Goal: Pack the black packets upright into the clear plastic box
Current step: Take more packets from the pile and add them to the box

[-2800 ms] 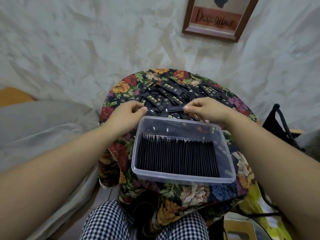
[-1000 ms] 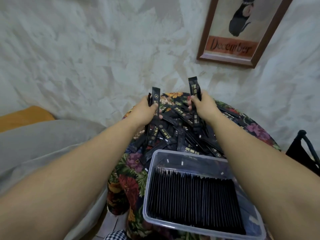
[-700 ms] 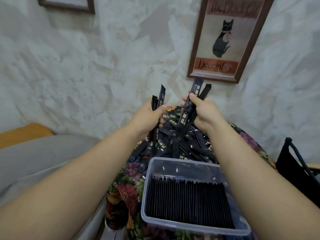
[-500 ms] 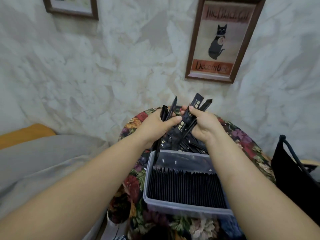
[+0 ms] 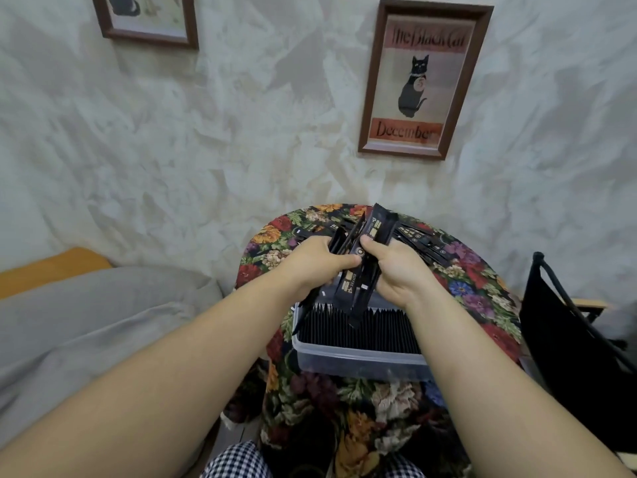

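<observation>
A clear plastic box stands on the round floral-covered table, with a dense row of black packets upright inside it. Above the box's far edge my left hand and my right hand meet, both gripping a bundle of long black packets held steeply on end. The bundle's lower tips hang just over the packed row. More loose black packets lie in a pile on the table behind my hands, mostly hidden by them.
A grey cushion or bedding lies to the left of the table. A black bag or chair frame stands at the right. Two framed pictures, one a cat poster, hang on the wall behind. Checked trousers show below.
Both hands picked up packets from the pile, lifted them, brought them together into one bundle and drew it back over the box's far edge.
</observation>
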